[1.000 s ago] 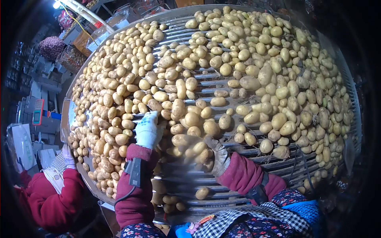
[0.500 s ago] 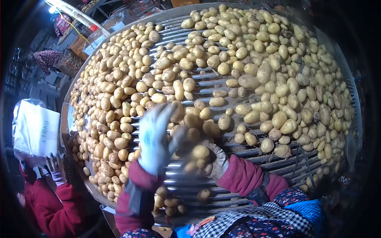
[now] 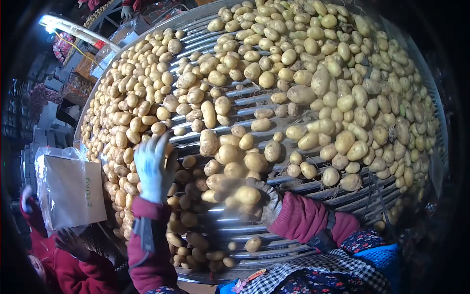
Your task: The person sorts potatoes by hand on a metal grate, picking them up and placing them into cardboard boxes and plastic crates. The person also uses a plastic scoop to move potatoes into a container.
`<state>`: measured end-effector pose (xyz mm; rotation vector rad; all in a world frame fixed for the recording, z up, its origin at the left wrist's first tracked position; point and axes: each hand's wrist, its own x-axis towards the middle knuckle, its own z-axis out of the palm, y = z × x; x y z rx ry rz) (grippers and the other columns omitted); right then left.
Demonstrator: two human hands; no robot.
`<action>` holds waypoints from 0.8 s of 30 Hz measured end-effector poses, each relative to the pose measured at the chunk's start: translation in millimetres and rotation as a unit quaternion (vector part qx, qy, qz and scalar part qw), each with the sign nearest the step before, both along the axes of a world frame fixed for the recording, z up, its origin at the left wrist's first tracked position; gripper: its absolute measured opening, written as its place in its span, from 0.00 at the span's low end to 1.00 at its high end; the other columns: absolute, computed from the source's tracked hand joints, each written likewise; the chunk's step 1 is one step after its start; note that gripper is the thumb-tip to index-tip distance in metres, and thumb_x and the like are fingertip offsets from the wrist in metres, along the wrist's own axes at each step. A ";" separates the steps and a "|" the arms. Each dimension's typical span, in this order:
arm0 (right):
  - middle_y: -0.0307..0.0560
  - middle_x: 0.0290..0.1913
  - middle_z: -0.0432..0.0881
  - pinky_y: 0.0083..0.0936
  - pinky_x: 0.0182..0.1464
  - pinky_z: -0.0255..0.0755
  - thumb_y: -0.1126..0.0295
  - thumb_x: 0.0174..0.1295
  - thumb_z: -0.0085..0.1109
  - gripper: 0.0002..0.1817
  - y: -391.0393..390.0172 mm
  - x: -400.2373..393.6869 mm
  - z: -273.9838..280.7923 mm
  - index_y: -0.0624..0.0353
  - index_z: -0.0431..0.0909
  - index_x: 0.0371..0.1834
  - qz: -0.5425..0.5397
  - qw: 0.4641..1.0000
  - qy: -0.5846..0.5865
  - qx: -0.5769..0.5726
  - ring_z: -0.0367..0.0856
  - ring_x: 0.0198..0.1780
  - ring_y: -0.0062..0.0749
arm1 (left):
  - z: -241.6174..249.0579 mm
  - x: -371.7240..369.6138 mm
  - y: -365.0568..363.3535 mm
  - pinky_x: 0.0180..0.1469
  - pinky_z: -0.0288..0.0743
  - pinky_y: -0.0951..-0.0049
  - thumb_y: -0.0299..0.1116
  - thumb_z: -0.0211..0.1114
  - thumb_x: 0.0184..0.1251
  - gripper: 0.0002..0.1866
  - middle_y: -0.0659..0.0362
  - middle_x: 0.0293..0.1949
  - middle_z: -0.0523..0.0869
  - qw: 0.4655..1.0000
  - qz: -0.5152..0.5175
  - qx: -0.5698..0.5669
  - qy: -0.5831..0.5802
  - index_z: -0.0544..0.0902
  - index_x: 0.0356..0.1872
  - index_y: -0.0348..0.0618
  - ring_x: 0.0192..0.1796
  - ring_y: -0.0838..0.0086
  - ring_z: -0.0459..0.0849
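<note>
Potatoes (image 3: 227, 153) of many sizes lie over a slatted metal sorting table (image 3: 230, 226). My left hand (image 3: 152, 171), in a white glove with a blue patch, is over the potatoes on the left side. Its fingers are stretched out, with no potato visible in them. My right hand (image 3: 268, 203), in a dirty grey glove, is low over the slats near the middle. It is closed around a potato (image 3: 247, 195), and motion blurs the fingers and the potatoes beside them.
A co-worker in red sleeves (image 3: 88, 267) stands at the lower left by a carton (image 3: 73, 191) in clear plastic. Potatoes heap densely on the right (image 3: 372, 117). A lit lamp bar (image 3: 81, 32) crosses the upper left.
My left hand has moved left, away from the middle potatoes. My right hand stays low with the potato. The view has shifted slightly, and the co-worker's carton now sits lower and closer to the table.
</note>
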<state>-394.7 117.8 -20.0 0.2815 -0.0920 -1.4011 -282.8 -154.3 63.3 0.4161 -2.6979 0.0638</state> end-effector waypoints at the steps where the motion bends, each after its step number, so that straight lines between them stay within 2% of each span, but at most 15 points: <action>1: 0.58 0.68 0.74 0.42 0.50 0.83 0.52 0.74 0.52 0.33 -1.3 0.4 -1.0 0.57 0.62 0.77 0.000 0.999 0.037 0.016 0.81 0.59 0.57 | 7.6 -16.7 -8.5 0.59 0.70 0.53 0.29 0.71 0.56 0.28 0.50 0.54 0.82 0.999 0.002 0.031 -0.033 0.79 0.61 0.43 0.56 0.52 0.79; 2: 0.59 0.69 0.73 0.41 0.48 0.84 0.53 0.74 0.53 0.33 -3.2 0.3 -1.1 0.58 0.62 0.77 0.001 0.997 0.073 0.032 0.80 0.60 0.58 | 6.2 -28.0 -19.1 0.57 0.71 0.55 0.35 0.73 0.54 0.29 0.50 0.52 0.84 0.996 0.010 0.016 -0.085 0.79 0.60 0.46 0.56 0.52 0.80; 3: 0.59 0.69 0.73 0.41 0.48 0.84 0.53 0.74 0.53 0.33 -5.0 -0.6 -0.2 0.58 0.62 0.77 0.005 0.997 0.076 0.034 0.80 0.60 0.58 | 4.2 -43.1 -25.7 0.55 0.72 0.56 0.42 0.73 0.56 0.27 0.51 0.50 0.84 0.978 0.056 -0.022 -0.198 0.81 0.58 0.47 0.54 0.55 0.81; 4: 0.60 0.70 0.71 0.41 0.45 0.85 0.55 0.74 0.53 0.32 -6.7 -3.3 0.7 0.58 0.61 0.77 0.010 1.000 0.001 0.002 0.80 0.60 0.62 | 3.9 -60.0 -29.9 0.52 0.72 0.58 0.48 0.73 0.57 0.27 0.52 0.49 0.85 0.944 0.100 -0.059 -0.308 0.82 0.56 0.48 0.52 0.58 0.81; 5: 0.61 0.71 0.70 0.41 0.43 0.85 0.56 0.74 0.53 0.32 -7.6 -6.1 0.9 0.59 0.61 0.77 0.012 0.997 -0.075 -0.028 0.79 0.60 0.65 | 2.1 -71.7 -37.1 0.52 0.73 0.59 0.55 0.71 0.58 0.27 0.52 0.47 0.86 0.927 0.124 -0.064 -0.347 0.84 0.53 0.49 0.52 0.59 0.82; 7: 0.62 0.71 0.68 0.39 0.42 0.86 0.58 0.74 0.53 0.32 -5.6 -6.4 -0.2 0.59 0.60 0.77 0.008 0.999 -0.048 -0.003 0.79 0.60 0.67 | 0.8 -86.2 -45.8 0.52 0.73 0.59 0.65 0.66 0.60 0.29 0.54 0.43 0.88 0.899 0.150 -0.077 -0.404 0.88 0.48 0.51 0.51 0.60 0.82; 8: 0.63 0.72 0.67 0.38 0.40 0.86 0.59 0.74 0.53 0.32 -4.1 -4.2 -0.7 0.59 0.60 0.77 0.007 0.999 -0.025 0.018 0.78 0.60 0.69 | 2.4 -89.8 -50.0 0.53 0.73 0.59 0.65 0.67 0.58 0.30 0.54 0.42 0.88 0.890 0.155 -0.062 -0.424 0.88 0.47 0.51 0.51 0.60 0.82; 10: 0.64 0.71 0.67 0.37 0.42 0.87 0.60 0.74 0.54 0.32 -6.9 -3.7 -3.7 0.60 0.59 0.77 0.004 1.000 -0.016 0.008 0.77 0.62 0.69 | -6.6 -85.2 -58.9 0.52 0.73 0.59 0.59 0.68 0.58 0.24 0.54 0.42 0.88 0.907 0.132 -0.082 -0.392 0.88 0.43 0.50 0.51 0.60 0.82; 11: 0.65 0.71 0.67 0.38 0.43 0.87 0.60 0.74 0.54 0.32 -7.6 -3.5 -5.8 0.60 0.59 0.77 0.004 1.000 -0.008 -0.001 0.77 0.62 0.69 | -9.1 -85.1 -58.9 0.52 0.73 0.59 0.59 0.68 0.58 0.24 0.54 0.42 0.88 0.907 0.129 -0.085 -0.393 0.88 0.43 0.50 0.51 0.60 0.82; 13: 0.65 0.71 0.66 0.38 0.43 0.88 0.60 0.74 0.55 0.32 -7.2 -2.1 -6.6 0.60 0.59 0.77 0.007 1.000 0.000 -0.008 0.76 0.62 0.69 | -15.5 -80.1 -57.3 0.50 0.74 0.58 0.47 0.69 0.56 0.16 0.53 0.41 0.87 0.926 0.062 -0.090 -0.361 0.88 0.39 0.49 0.50 0.59 0.82; 14: 0.65 0.72 0.66 0.40 0.45 0.88 0.60 0.73 0.55 0.33 -8.0 -1.5 -6.5 0.60 0.59 0.77 0.004 0.999 -0.038 -0.019 0.76 0.62 0.70 | -18.0 -77.9 -57.1 0.50 0.74 0.58 0.47 0.69 0.56 0.16 0.53 0.41 0.87 0.926 0.063 -0.089 -0.361 0.88 0.39 0.49 0.50 0.59 0.82; 15: 0.65 0.72 0.66 0.42 0.46 0.88 0.60 0.73 0.56 0.33 -8.2 -1.2 -6.9 0.61 0.59 0.77 0.002 0.997 -0.074 -0.028 0.76 0.62 0.71 | -21.8 -75.4 -56.5 0.49 0.75 0.58 0.43 0.69 0.55 0.13 0.53 0.40 0.87 0.938 0.053 -0.095 -0.330 0.87 0.38 0.49 0.49 0.58 0.82; 17: 0.66 0.72 0.65 0.42 0.46 0.88 0.60 0.72 0.57 0.34 -6.4 -0.5 -6.8 0.61 0.59 0.77 -0.005 0.998 -0.053 -0.024 0.76 0.62 0.71 | -22.9 -73.8 -60.4 0.46 0.77 0.56 0.35 0.69 0.51 0.11 0.53 0.38 0.87 0.950 0.053 -0.067 -0.302 0.87 0.37 0.50 0.49 0.57 0.82; 20: 0.68 0.72 0.64 0.43 0.47 0.88 0.60 0.71 0.59 0.35 -7.6 -0.6 -5.0 0.61 0.58 0.78 -0.011 0.999 -0.047 -0.024 0.75 0.63 0.72 | -27.6 -83.5 -69.5 0.46 0.79 0.55 0.35 0.67 0.53 0.14 0.52 0.39 0.87 0.941 0.080 -0.064 -0.321 0.86 0.43 0.50 0.46 0.54 0.84; 24: 0.68 0.72 0.64 0.41 0.45 0.88 0.59 0.70 0.60 0.37 -6.1 4.0 -18.2 0.61 0.58 0.77 -0.013 0.999 -0.039 -0.026 0.73 0.64 0.72 | -39.6 -80.7 -68.3 0.46 0.79 0.55 0.33 0.65 0.56 0.16 0.52 0.41 0.87 0.939 0.069 -0.089 -0.323 0.85 0.48 0.50 0.46 0.55 0.85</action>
